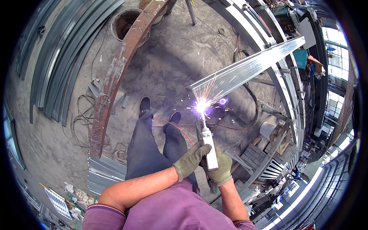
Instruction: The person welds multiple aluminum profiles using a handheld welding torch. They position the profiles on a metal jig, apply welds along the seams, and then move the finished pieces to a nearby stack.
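Observation:
Green work gloves cover both hands, which are close together in front of my body. My left hand (193, 159) is closed around the side of a white-handled cutting or welding torch (210, 151). My right hand (221, 168) grips the same handle from the right, its fingers partly hidden. The torch's narrow nozzle points away from me. At its tip a dazzling violet-white arc (201, 106) throws orange sparks against the near end of a long silver metal channel (249, 69). Glare hides the exact contact spot. The channel's far end lies across a curved-looking steel frame (281, 82).
A rusty beam (111, 88) stands left of my feet, with a bucket (124, 25) behind it. Long grey metal profiles (61, 61) lie at far left. Loose cables (86, 119) and a red hose (180, 130) cross the floor. Stacked grey blocks (255, 155) sit at right.

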### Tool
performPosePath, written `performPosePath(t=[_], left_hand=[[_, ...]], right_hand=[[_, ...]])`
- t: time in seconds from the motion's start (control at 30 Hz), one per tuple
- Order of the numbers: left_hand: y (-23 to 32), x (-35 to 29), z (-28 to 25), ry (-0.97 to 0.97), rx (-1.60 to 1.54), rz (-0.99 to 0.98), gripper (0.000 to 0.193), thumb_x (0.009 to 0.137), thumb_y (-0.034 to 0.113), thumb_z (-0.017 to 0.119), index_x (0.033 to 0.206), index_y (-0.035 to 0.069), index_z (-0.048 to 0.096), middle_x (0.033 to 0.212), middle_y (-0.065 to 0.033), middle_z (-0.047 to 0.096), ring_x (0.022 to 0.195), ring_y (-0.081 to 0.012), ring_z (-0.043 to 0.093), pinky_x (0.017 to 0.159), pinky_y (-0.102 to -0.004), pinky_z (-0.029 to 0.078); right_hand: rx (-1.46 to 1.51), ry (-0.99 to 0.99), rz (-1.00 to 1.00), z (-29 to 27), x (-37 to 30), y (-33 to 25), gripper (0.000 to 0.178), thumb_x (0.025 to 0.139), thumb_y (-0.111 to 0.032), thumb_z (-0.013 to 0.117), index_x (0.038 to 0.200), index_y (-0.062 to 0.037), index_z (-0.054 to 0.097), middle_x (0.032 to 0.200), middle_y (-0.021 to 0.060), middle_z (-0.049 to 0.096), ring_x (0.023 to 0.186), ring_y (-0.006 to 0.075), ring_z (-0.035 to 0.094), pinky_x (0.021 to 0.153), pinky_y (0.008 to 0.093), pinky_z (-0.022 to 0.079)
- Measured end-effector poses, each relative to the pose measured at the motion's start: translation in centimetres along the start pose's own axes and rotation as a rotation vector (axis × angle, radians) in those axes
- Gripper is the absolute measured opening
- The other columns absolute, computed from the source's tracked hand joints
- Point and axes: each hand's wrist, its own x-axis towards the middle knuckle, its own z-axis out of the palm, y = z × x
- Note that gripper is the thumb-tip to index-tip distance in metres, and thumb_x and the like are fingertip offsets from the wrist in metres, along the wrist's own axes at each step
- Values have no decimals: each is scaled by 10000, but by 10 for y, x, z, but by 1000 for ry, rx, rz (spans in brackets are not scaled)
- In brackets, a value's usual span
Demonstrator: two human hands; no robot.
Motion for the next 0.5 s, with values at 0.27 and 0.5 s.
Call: performPosePath(t=[0.27, 0.5], left_hand=[[2, -1, 4, 20, 18, -6, 445, 1140, 424, 570, 1410, 74, 619, 1168, -7, 705, 1051, -107, 681, 933, -297, 558], [0, 0, 6, 36, -18, -17, 423, 1131, 434, 571, 1363, 85, 633, 1138, 0, 700, 1006, -103, 668, 904, -299, 550]], right_hand=[[-3, 4, -24, 3, -4, 4, 517, 839, -489, 908, 1007, -66, 662, 761, 151, 704, 695, 376, 735, 604, 475, 565], [-59, -111, 105, -2, -5, -4, 411, 869, -430, 865, 1083, -101, 741, 917, 105, 725, 785, 335, 748, 635, 448, 571]])
